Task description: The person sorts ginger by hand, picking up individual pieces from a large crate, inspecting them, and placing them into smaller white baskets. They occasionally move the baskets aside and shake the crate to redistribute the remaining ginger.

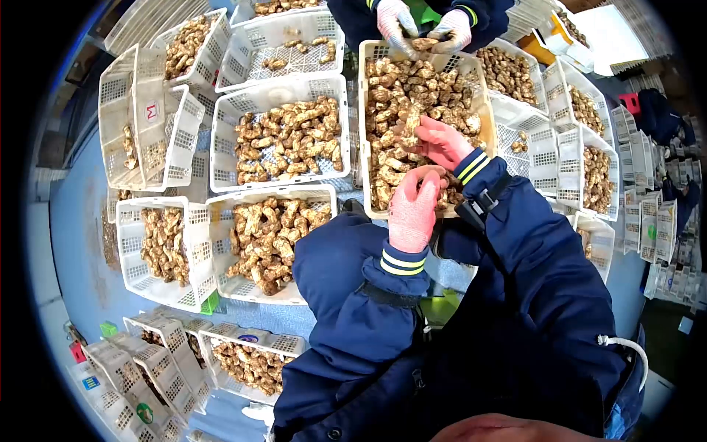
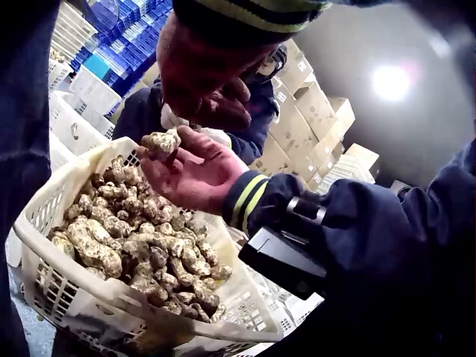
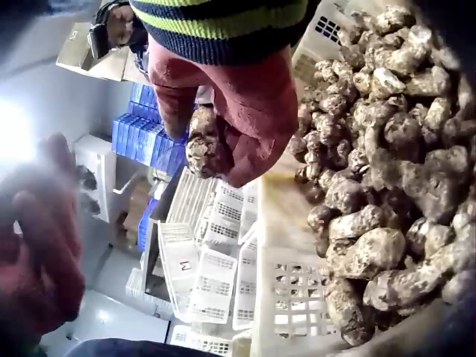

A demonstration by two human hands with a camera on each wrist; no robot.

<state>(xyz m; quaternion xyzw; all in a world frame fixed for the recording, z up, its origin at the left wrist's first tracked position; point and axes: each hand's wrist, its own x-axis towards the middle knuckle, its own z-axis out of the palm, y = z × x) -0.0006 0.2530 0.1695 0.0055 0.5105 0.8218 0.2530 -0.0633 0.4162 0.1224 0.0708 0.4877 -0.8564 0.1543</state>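
Observation:
My right hand (image 1: 444, 144), in a pink glove, pinches a knobbly brown-and-white mushroom (image 3: 201, 145) between thumb and fingers. This mushroom (image 2: 161, 141) is held above a white basket (image 2: 141, 316) heaped with similar mushrooms (image 1: 394, 92). My left hand (image 1: 414, 210), also pink-gloved, hovers over the basket's near edge, just below the right hand in the head view. Its fingers are loosely bent, with nothing showing between them; the left wrist view has this hand (image 2: 204, 82) at the top, palm partly hidden.
Across the basket, another person's white-gloved hands (image 1: 394, 23) hold a mushroom (image 1: 423, 44). White perforated baskets of mushrooms stand on the left (image 1: 276, 85) and right (image 1: 578, 177). Cardboard boxes (image 2: 309, 111) and blue crates (image 3: 145, 134) are stacked behind.

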